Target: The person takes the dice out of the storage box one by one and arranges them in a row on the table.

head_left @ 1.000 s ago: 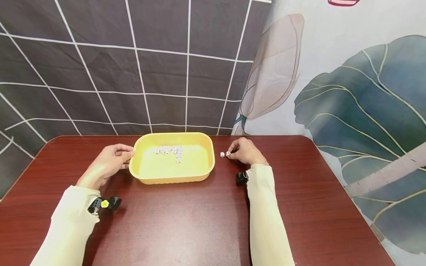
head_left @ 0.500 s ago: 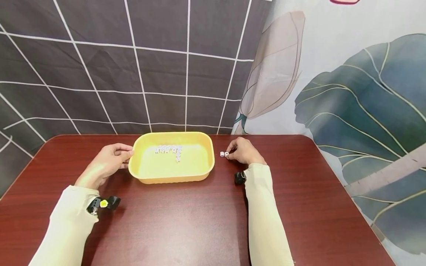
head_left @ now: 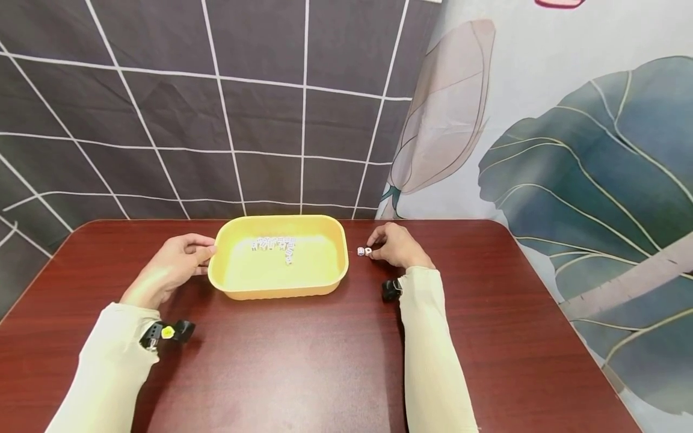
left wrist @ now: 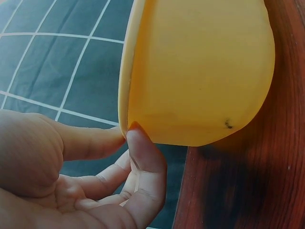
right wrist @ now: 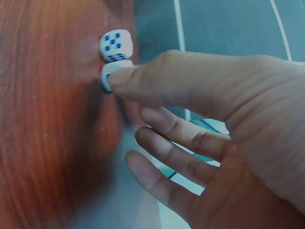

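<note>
My left hand (head_left: pixel 175 264) pinches the left end of a yellow plastic tub (head_left: pixel 278 294) between thumb and finger, as the left wrist view shows at its rim (left wrist: pixel 125 95). Several small white dice (head_left: pixel 271 243) lie in the tub in a bent row. To the right of the tub, my right hand (head_left: pixel 399 246) pinches a white die (right wrist: pixel 106 76) with its thumb in front. That die sits against or very close beside a second die (right wrist: pixel 116 44) with blue pips, which stands on the table. The right index finger is mostly hidden behind the thumb.
A dark red wooden table (head_left: pixel 303 361) lies under everything. Behind it hangs a dark grey cloth (head_left: pixel 260 120) with white grid lines, and a leaf-patterned curtain (head_left: pixel 595 168) hangs along the right side.
The right hand has shifted slightly left with its die, and the gap to the second die has closed. The left hand keeps its grip on the tub.
</note>
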A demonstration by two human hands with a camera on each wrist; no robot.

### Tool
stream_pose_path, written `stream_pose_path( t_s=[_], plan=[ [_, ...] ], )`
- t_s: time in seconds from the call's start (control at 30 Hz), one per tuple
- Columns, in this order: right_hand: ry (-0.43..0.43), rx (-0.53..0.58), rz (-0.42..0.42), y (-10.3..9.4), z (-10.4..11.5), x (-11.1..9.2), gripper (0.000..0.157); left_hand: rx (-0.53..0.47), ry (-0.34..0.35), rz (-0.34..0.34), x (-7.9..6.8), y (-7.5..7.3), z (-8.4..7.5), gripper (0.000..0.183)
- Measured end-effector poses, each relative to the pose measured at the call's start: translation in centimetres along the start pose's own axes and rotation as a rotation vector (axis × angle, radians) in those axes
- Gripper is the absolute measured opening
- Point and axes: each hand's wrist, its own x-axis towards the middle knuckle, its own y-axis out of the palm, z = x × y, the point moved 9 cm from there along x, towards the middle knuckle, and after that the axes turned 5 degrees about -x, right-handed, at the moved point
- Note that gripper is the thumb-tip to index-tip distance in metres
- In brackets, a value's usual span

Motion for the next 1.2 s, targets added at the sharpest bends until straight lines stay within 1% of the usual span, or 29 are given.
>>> stream_pose_path(
  t_s=[0.23, 0.43, 0.57, 0.87, 1.0, 1.2],
  plan=[
    [-0.022, 0.04, -0.026, -1.2, 0.9, -0.5, 0.021, -0.013, 0.009, 0.004, 0.0, 0.0, 0.0, 0.042],
    [-0.066, 0.026, -0.044, -2.4, 2.3, -1.1, 0.026, -0.002, 0.012, -0.005, -0.1, 0.0, -0.2, 0.041],
    [-0.108, 0.039, -0.065, -2.9, 3.6, -1.4, 0.028, -0.006, 0.011, -0.006, -0.1, 0.0, -0.2, 0.042],
    [-0.204, 0.011, -0.147, -3.8, 6.3, -1.7, 0.024, 0.003, 0.004, -0.003, -0.2, 0.1, -0.2, 0.042],
    [-0.233, 0.031, -0.168, -4.0, 7.2, -1.9, 0.023, 0.007, 0.002, -0.006, -0.3, 0.1, -0.3, 0.043],
    [-0.26, 0.091, -0.158, -3.4, 8.2, -1.6, 0.023, 0.018, 0.002, -0.013, -0.4, 0.1, -0.4, 0.043]
  ],
)
